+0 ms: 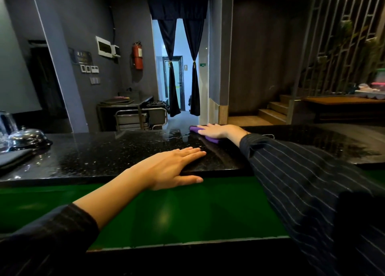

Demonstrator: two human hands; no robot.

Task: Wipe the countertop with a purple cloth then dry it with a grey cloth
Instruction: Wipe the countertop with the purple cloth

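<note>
- Two hands show, each coming out of a dark pinstriped sleeve (308,184) of soft woven cloth.
- Nearest lies one smooth, glossy green ledge (187,211), flat and long, just below the stone.
- One left hand (166,169) rests palm down on the near edge of the surface (104,153), its four fingers (187,153) straight and close together on top, the thumb spread apart along the front edge; it holds nothing.
- That surface is one slab of polished black stone with pale speckles, gleaming and wet-looking toward the far side.
- One right hand (216,130) lies flat at the far edge, fingers together and pressing down on the purple cloth (208,135), not clenched around it.
- Only one purple cloth shows: a soft, flattened fold, mostly covered, sticking out by the fingertips and under the wrist.
- At the left end sit one domed, shiny metal bell (28,137) and one folded grey cloth (14,157), matte, well apart from both hands.
- Farther off hang two dark curtains (183,67) tied at the middle, beside one red fire extinguisher (138,56) on the grey wall.
</note>
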